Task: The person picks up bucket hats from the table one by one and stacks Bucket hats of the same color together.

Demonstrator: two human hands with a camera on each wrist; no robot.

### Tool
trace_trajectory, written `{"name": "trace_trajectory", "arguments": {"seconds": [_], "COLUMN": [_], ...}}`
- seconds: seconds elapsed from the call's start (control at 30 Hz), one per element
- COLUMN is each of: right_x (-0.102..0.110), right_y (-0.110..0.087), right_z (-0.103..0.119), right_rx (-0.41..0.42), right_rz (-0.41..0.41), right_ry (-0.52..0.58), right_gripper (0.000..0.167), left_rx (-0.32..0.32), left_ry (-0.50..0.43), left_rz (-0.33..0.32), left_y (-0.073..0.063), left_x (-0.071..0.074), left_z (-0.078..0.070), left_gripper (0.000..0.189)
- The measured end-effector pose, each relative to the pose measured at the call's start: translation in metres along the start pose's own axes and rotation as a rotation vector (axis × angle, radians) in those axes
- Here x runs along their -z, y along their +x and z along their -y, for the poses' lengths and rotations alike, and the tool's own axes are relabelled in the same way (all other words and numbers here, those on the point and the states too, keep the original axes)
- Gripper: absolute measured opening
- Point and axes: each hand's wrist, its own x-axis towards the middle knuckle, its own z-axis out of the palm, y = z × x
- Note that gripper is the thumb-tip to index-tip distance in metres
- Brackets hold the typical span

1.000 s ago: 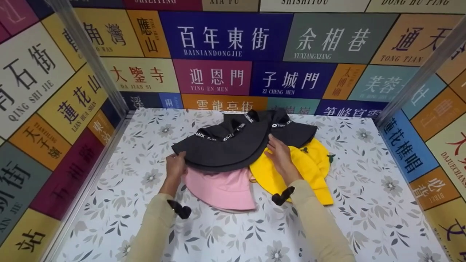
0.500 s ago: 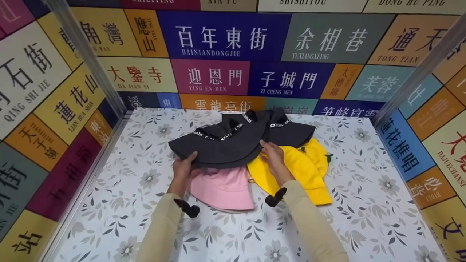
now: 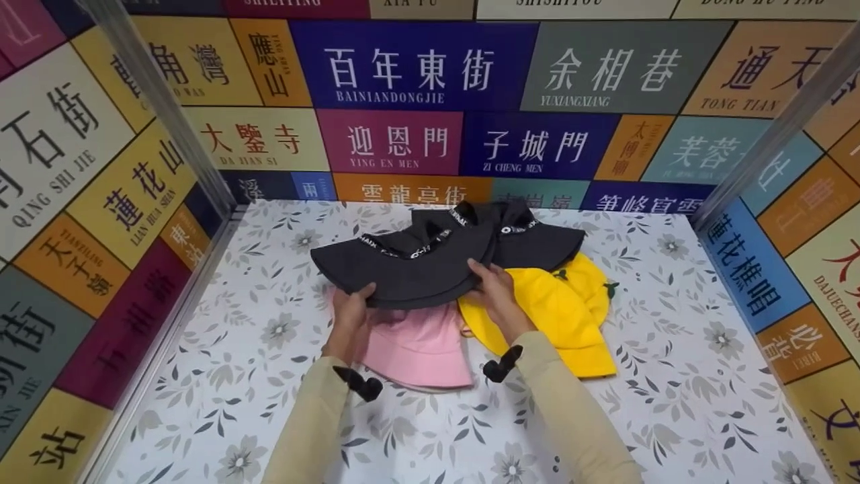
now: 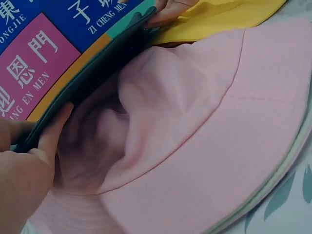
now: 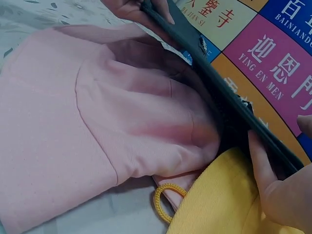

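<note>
A black bucket hat with white lettering along its inner band is tilted up over the pile. My left hand pinches its brim at the near left, thumb on the upper side. At the near right of the same brim, my right hand grips with the thumb on top and fingers underneath. Below lies a pink bucket hat, its crown crumpled and partly covered by the black brim. Yellow hats lie right beside my right hand; a yellow cord loop shows next to the pink one.
Another black hat lies behind the yellow ones, overlapped by the held one. The table has a leaf-and-flower covering. Panels with printed place names stand at the back and both sides, with metal corner posts.
My left hand has slid rightward along the black brim, and my right hand has moved left onto it. The near brim edge has lifted slightly, uncovering more of the pink hat.
</note>
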Motion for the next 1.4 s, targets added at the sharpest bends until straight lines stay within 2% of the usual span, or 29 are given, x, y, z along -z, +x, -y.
{"name": "trace_trajectory", "arguments": {"seconds": [0.1,0.2,0.27,0.4,0.5,0.6,0.73,0.87,0.93,1.07,1.2,1.4], "right_x": [0.004,0.008,0.011,0.022,0.027,0.033,0.042,0.054,0.06,0.066,0.068,0.072], "right_y": [0.0,0.0,-0.001,-0.002,-0.001,-0.001,-0.003,-0.009,-0.012,-0.016,-0.019,-0.021], "right_z": [0.001,0.002,0.005,0.013,0.016,0.018,0.02,0.02,0.02,0.021,0.019,0.011], "right_rx": [0.035,0.087,0.119,0.121,0.102,0.092,0.092,0.109,0.117,0.12,0.097,0.085], "right_rz": [-0.009,-0.03,-0.052,-0.087,-0.09,-0.069,0.004,0.078,0.095,0.113,0.103,0.089], "right_ry": [-0.014,-0.026,-0.037,-0.061,-0.07,-0.071,-0.124,-0.137,-0.121,-0.143,-0.263,-0.432], "right_gripper": [0.075,0.061,0.057,0.066,0.071,0.071,0.068,0.057,0.053,0.052,0.051,0.052], "left_rx": [-0.049,-0.096,-0.093,-0.038,-0.013,-0.026,-0.016,0.028,0.026,-0.011,-0.032,-0.088], "left_ry": [0.042,0.134,0.167,0.205,0.2,0.154,0.072,0.077,0.086,0.109,0.156,0.188], "left_rz": [0.029,0.042,0.054,0.074,0.075,0.126,0.215,0.266,0.265,0.236,0.185,0.111], "left_y": [-0.001,-0.002,-0.005,-0.01,-0.013,-0.014,-0.016,-0.02,-0.021,-0.022,-0.022,-0.023], "left_x": [0.006,0.017,0.024,0.035,0.042,0.047,0.053,0.062,0.065,0.067,0.071,0.075], "left_z": [-0.003,-0.008,-0.011,-0.016,-0.02,-0.023,-0.027,-0.031,-0.033,-0.037,-0.041,-0.042], "left_gripper": [0.062,0.066,0.068,0.062,0.057,0.057,0.058,0.046,0.043,0.051,0.054,0.044]}}
